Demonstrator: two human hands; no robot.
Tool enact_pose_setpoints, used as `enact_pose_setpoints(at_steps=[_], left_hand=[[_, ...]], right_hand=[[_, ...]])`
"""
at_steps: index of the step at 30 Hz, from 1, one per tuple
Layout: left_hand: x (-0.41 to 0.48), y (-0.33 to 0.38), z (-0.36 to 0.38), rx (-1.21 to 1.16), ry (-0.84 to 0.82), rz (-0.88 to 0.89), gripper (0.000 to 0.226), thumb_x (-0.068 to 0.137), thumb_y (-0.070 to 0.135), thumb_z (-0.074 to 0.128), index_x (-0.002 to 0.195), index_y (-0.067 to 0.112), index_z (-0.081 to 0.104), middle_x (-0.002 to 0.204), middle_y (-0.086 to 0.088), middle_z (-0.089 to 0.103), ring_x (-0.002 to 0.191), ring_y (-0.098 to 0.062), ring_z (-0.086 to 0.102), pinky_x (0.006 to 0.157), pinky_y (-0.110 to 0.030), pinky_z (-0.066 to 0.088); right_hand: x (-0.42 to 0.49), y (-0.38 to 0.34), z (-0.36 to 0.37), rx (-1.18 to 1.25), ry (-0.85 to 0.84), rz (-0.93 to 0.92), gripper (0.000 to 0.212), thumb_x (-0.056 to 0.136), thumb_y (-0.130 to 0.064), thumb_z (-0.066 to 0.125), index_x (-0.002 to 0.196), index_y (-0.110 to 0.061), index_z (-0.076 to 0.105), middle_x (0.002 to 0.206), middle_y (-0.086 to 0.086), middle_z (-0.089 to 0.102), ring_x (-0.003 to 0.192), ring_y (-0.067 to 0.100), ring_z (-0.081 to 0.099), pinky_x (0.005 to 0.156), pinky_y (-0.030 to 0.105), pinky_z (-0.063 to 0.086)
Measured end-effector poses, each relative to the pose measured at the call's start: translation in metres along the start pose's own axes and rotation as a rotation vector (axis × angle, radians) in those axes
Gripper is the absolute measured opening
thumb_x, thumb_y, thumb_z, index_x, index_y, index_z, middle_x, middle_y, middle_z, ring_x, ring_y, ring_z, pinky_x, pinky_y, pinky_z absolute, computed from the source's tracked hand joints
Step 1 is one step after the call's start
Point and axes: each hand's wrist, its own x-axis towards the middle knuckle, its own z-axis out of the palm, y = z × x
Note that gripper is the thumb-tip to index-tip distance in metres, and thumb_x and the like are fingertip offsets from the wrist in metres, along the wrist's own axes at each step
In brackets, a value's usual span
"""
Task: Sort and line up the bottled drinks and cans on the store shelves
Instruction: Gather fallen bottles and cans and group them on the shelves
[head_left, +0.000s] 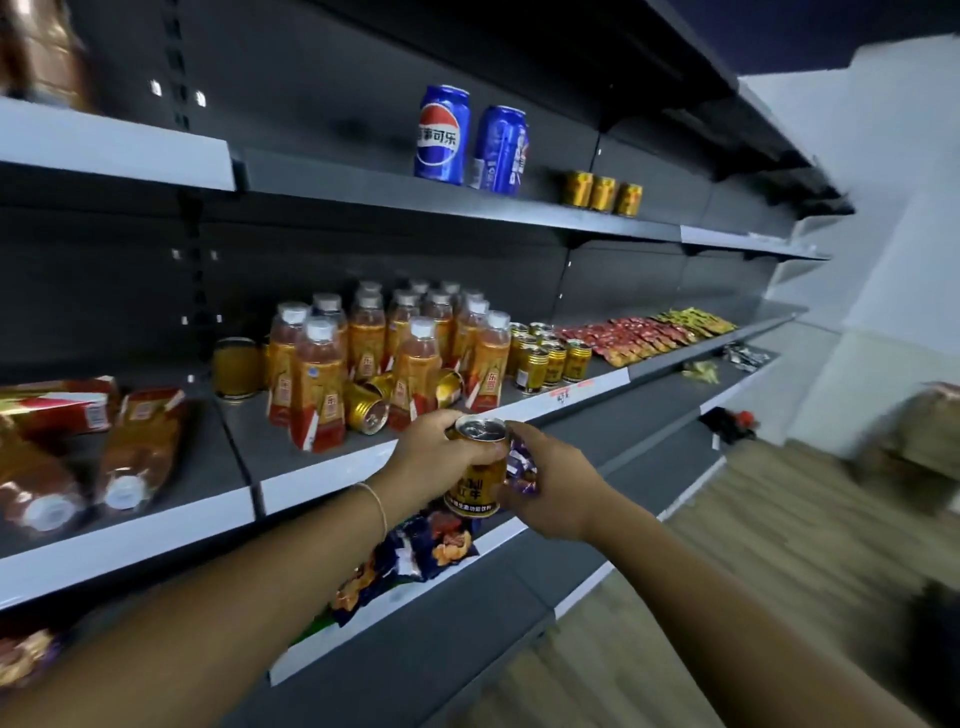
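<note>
One small gold metal drink can (475, 478), upright, held in front of the middle grey shelf (311, 483): left hand (441, 452) grips its upper half with curled fingers, right hand (556, 488) cups its right side, thumb at the rim. On that shelf: cluster of orange-labelled plastic bottles (415, 358) with white caps, standing; two toppled gold cans (366, 408) among them; group of upright gold cans (545, 358) just to their right. Upper shelf (363, 182): two tall blue cola cans (442, 135), three short gold cans (602, 193) near them

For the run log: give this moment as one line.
left hand: holds can | right hand: at can, grip unclear | shelf: toppled cans
</note>
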Motion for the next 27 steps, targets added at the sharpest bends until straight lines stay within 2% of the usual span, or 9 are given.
enact_pose_setpoints(at_steps=[7,9,12,13,16,19,23,25,27], left_hand=[[0.095,-0.009,0.040,0.054,-0.073,0.063,0.043,0.064,0.053,0.081,0.099,0.030,0.072,0.093,0.013,0.073,0.091,-0.006,0.067,0.085,-0.035,0.057],[0.119,-0.011,0.047,0.096,-0.073,0.098,0.039,0.068,0.049,0.081,0.101,0.030,0.072,0.094,0.015,0.072,0.089,0.000,0.065,0.079,-0.027,0.056],[0.150,-0.011,0.055,0.127,-0.093,0.138,0.039,0.073,0.045,0.080,0.107,0.029,0.070,0.096,0.017,0.070,0.086,0.008,0.061,0.063,-0.006,0.045],[0.159,-0.011,0.058,0.115,-0.104,0.138,0.039,0.074,0.043,0.080,0.108,0.028,0.069,0.098,0.016,0.070,0.087,0.006,0.062,0.064,-0.006,0.045],[0.183,-0.014,0.065,0.070,-0.102,0.110,0.035,0.074,0.039,0.081,0.104,0.029,0.069,0.100,0.012,0.071,0.095,-0.005,0.064,0.079,-0.022,0.053],[0.201,-0.018,0.071,0.046,-0.085,0.098,0.030,0.072,0.040,0.083,0.096,0.038,0.065,0.101,0.019,0.068,0.096,0.002,0.061,0.077,-0.019,0.050],[0.225,-0.016,0.075,-0.009,-0.123,0.046,0.054,0.087,0.035,0.071,0.135,0.018,0.054,0.119,0.010,0.062,0.118,-0.012,0.057,0.101,-0.032,0.047],[0.232,-0.015,0.076,0.026,-0.126,0.032,0.052,0.094,0.031,0.063,0.140,0.014,0.049,0.131,0.002,0.059,0.123,-0.015,0.054,0.107,-0.037,0.044],[0.239,-0.016,0.078,0.088,-0.098,0.029,0.046,0.097,0.027,0.057,0.140,0.014,0.049,0.136,-0.001,0.056,0.123,-0.014,0.053,0.108,-0.035,0.043]], right_hand=[[0.070,0.072,-0.015,0.098,0.024,0.067,0.073,0.082,-0.027,0.078,0.144,-0.030,0.040,0.118,-0.017,0.056,0.110,0.008,0.056,0.082,0.013,0.045],[0.090,0.087,-0.020,0.108,0.026,0.060,0.077,0.080,-0.025,0.080,0.144,-0.034,0.038,0.120,-0.018,0.058,0.108,0.006,0.057,0.082,0.013,0.047],[0.118,0.108,-0.026,0.143,0.032,0.055,0.080,0.077,-0.020,0.083,0.144,-0.032,0.040,0.121,-0.014,0.062,0.109,0.009,0.061,0.086,0.024,0.055],[0.126,0.114,-0.028,0.152,0.034,0.051,0.082,0.076,-0.019,0.083,0.144,-0.031,0.041,0.120,-0.013,0.063,0.109,0.009,0.061,0.086,0.024,0.055],[0.147,0.129,-0.032,0.202,0.028,0.051,0.085,0.072,-0.015,0.085,0.143,-0.032,0.042,0.117,-0.016,0.063,0.105,0.003,0.062,0.080,0.014,0.052],[0.163,0.144,-0.035,0.247,0.046,0.029,0.079,0.069,-0.009,0.085,0.133,-0.038,0.048,0.112,-0.022,0.062,0.101,-0.002,0.062,0.075,0.011,0.051],[0.184,0.166,-0.043,0.238,0.049,0.012,0.076,0.065,-0.006,0.088,0.124,-0.038,0.053,0.116,-0.018,0.060,0.104,-0.006,0.059,0.076,0.006,0.048],[0.196,0.178,-0.047,0.239,0.052,0.025,0.074,0.063,-0.007,0.090,0.121,-0.036,0.054,0.113,-0.018,0.061,0.102,-0.001,0.061,0.077,0.007,0.047],[0.210,0.191,-0.053,0.229,0.060,0.027,0.074,0.062,-0.009,0.092,0.122,-0.030,0.054,0.110,-0.019,0.061,0.100,-0.001,0.061,0.077,0.007,0.045]])
